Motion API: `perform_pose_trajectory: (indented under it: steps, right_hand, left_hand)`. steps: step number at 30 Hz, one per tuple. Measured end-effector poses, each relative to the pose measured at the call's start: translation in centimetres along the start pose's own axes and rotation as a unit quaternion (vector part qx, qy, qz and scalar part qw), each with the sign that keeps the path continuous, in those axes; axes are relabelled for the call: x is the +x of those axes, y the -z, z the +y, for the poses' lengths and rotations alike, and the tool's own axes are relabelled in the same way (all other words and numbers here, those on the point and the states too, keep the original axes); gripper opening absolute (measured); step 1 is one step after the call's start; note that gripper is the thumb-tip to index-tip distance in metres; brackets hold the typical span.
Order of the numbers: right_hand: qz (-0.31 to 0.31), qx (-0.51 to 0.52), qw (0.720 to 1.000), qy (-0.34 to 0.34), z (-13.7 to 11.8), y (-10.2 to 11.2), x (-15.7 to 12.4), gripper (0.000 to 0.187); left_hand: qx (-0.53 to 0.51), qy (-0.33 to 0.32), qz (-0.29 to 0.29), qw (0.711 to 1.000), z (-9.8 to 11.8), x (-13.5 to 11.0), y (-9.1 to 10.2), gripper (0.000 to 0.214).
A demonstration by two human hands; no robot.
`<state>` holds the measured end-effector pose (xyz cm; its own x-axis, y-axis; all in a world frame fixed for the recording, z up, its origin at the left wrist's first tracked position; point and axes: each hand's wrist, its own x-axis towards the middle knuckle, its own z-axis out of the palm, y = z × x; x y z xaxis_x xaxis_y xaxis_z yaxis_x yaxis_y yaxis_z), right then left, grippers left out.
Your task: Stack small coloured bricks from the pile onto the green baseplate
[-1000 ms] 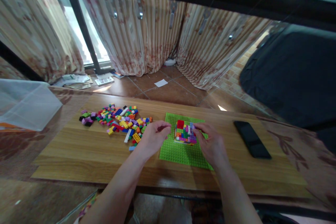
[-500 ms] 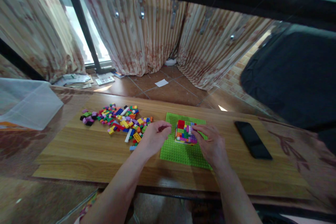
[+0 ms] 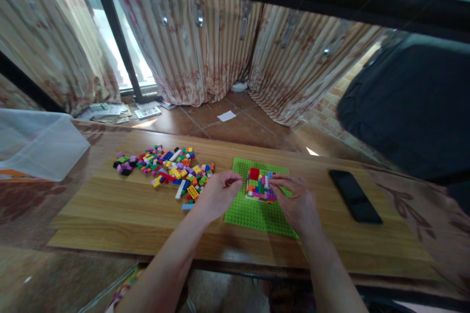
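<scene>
A block of many-coloured toy bricks (image 3: 260, 190) stands on the green studded baseplate (image 3: 242, 214), with a taller red brick (image 3: 253, 173) at its far left corner. My right hand (image 3: 296, 201) reaches in from the right, thumb and fingertips closed around a small pale brick (image 3: 267, 182) on top of the block. Left of the block, over the baseplate's edge, hovers my left hand (image 3: 220, 194). Its fingers are curled together, and whatever they may hold is too small to make out. A heap of loose bricks (image 3: 176, 172) lies beyond that hand.
A black phone (image 3: 355, 196) lies on the wooden tabletop (image 3: 125, 220) to the right. At the far left stands a translucent plastic bin (image 3: 44, 144). Papers (image 3: 106, 111) and striped curtains (image 3: 209, 54) are behind the table.
My left hand has shifted very slightly right, nearer the block. My right hand's fingers stay on top of the bricks, almost unmoved.
</scene>
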<state>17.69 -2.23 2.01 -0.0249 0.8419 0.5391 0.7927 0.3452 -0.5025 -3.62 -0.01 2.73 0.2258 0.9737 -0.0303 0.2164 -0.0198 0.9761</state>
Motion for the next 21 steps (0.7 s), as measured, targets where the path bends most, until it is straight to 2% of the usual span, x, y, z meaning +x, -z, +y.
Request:
perform_pose_trajectory:
  steps: [4,8,10,12,16,21]
  right_hand:
    - [0.013,0.031,0.998,-0.05,0.1,0.2,0.0,0.018]
    - [0.068,0.085,0.976,-0.188,0.6,-0.2,0.1,0.033]
    - [0.073,0.105,0.959,-0.252,0.8,-0.9,0.0,0.044]
    - [0.063,0.116,0.948,-0.289,0.9,-1.8,0.0,0.053]
    - [0.04,0.134,0.94,-0.311,0.7,-3.1,0.1,0.061]
    - [0.027,0.132,0.946,-0.295,0.2,-3.4,0.2,0.058]
  left_hand:
    - [0.01,-0.009,0.003,1.0,0.0,0.0,0.0,0.019]
    - [0.018,-0.009,-0.002,1.0,0.1,-0.1,0.1,0.019]
    - [0.025,-0.007,-0.003,1.0,0.1,-0.1,0.1,0.02]
    - [0.032,-0.005,-0.002,0.999,0.2,-0.1,0.1,0.019]
    - [0.035,-0.013,-0.001,0.999,0.4,-0.2,0.1,0.018]
    - [0.037,-0.019,-0.002,0.999,0.5,-0.2,0.1,0.017]
